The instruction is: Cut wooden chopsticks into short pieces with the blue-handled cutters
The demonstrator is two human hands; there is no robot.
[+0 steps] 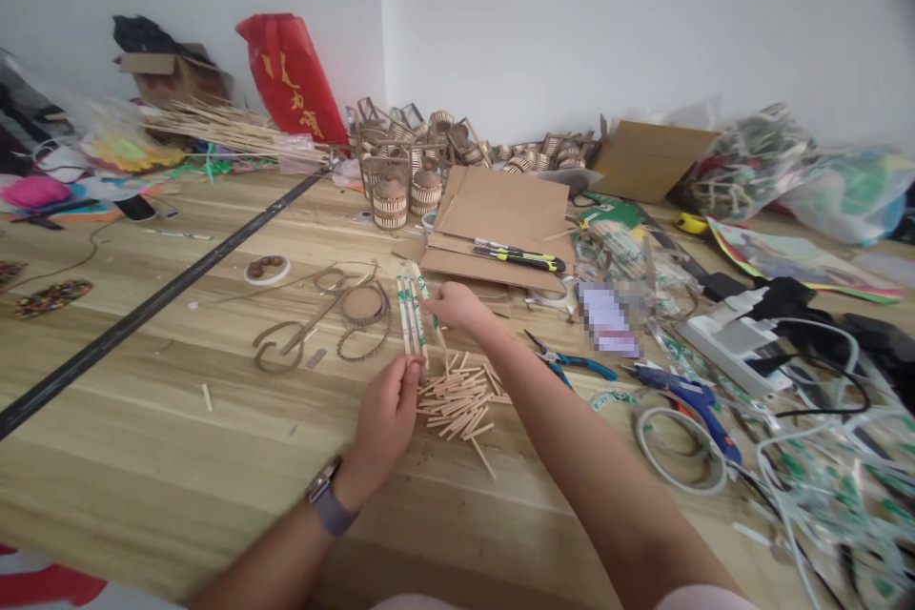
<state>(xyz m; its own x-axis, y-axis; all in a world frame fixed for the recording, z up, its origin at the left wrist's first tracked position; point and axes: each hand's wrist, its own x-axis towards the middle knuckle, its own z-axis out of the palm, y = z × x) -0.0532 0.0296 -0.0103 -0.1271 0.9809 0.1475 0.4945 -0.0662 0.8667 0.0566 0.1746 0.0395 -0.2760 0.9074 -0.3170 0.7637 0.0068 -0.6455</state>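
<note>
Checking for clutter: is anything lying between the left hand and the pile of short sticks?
Nothing visible does. The left hand sits right beside the pile of short sticks, fingertips at the wrapped chopsticks that the right hand grips.

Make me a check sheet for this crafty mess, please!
Surface: pale wood boards, crossed by a dark strip.
Job's things: wrapped chopsticks side by side; a pile of short sticks next to them.
Clutter: cardboard with two knives, pliers, glue gun, baskets, card rings.
Hands: left hand touches the chopsticks' near ends; right hand grips one of them.
Cables: white cable in a coil; power strip with dark leads.
Surroundings: white wall, red bag, plastic bags.
</note>
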